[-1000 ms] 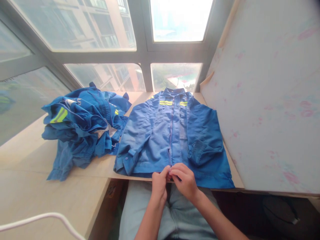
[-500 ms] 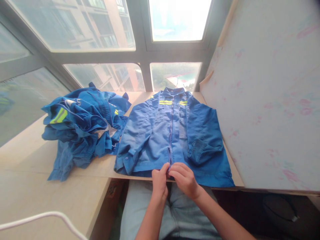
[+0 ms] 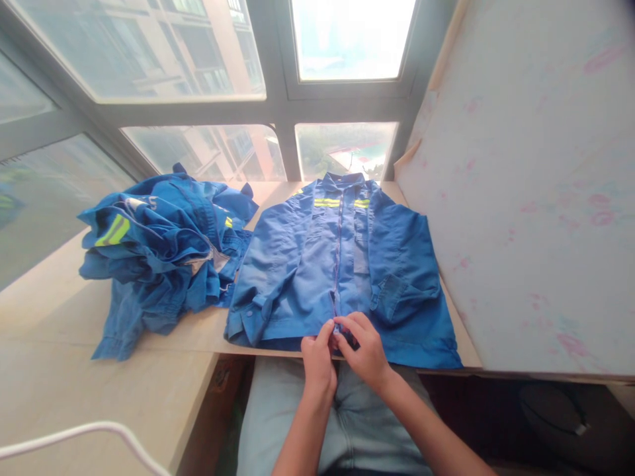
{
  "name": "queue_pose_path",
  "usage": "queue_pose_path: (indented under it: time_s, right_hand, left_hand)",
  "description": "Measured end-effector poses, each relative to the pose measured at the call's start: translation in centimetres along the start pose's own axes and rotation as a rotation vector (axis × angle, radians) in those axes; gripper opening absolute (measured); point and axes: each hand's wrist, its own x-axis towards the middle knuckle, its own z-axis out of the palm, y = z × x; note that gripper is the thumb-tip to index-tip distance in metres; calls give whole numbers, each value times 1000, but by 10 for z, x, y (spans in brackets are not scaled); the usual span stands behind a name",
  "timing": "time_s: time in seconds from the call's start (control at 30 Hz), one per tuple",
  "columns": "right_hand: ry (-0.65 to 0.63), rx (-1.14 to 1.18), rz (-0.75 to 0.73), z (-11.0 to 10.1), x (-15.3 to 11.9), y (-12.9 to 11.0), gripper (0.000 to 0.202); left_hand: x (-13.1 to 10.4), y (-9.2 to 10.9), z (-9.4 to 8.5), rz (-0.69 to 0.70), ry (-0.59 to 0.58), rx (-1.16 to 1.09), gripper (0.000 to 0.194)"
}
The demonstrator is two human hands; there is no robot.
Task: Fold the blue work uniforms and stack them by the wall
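Observation:
A blue jacket (image 3: 317, 264) with yellow reflective stripes lies front up, collar toward the window, its sleeves folded over the front. My left hand (image 3: 318, 354) pinches the bottom hem beside the lower end of the front zipper (image 3: 338, 264). Just to its right, my right hand (image 3: 364, 347) has thumb and forefinger closed at the zipper's bottom, where a small piece shows between the fingertips. Near the hem the two front edges part slightly.
A crumpled heap of blue garments (image 3: 163, 244) lies left of the jacket on the pale tabletop (image 3: 44, 324). A white cable (image 3: 89, 430) crosses the lower left. Windows stand behind; a flowered panel (image 3: 526, 198) rises at the right.
My right hand has moved slightly up, its fingers now at the zipper's bottom end, and the small piece there has come into sight. My left hand keeps its place at the hem.

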Motion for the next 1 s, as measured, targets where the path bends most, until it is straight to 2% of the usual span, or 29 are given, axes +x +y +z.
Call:
queue_pose_path:
  time_s: [0.23, 0.37, 0.5, 0.6, 0.7, 0.8, 0.9, 1.0]
  right_hand:
    - [-20, 18, -8, -3, 3, -1, 14]
    - [-33, -23, -78, -6, 5, -1, 16]
    - [-78, -43, -149, -9, 9, 1, 16]
    - [-94, 23, -84, -8, 10, 2, 15]
    - [-67, 109, 40, -7, 10, 2, 14]
    - [-34, 72, 7, -6, 9, 2, 16]
    - [42, 20, -64, -6, 7, 1, 19]
    - [65, 62, -65, -7, 5, 0, 20]
  left_hand:
    - [4, -2, -4, 119, 11, 137, 39]
    - [8, -2, -6, 185, 20, 282, 41]
    - [13, -2, -9, 190, 8, 328, 42]
    - [12, -1, -9, 208, 10, 319, 40]
    - [7, 0, -4, 136, -38, 123, 33]
    - [2, 2, 1, -17, -80, -98, 30]
    - [-1, 4, 1, -77, -138, -123, 30]
    - [-1, 6, -3, -104, -194, -122, 28]
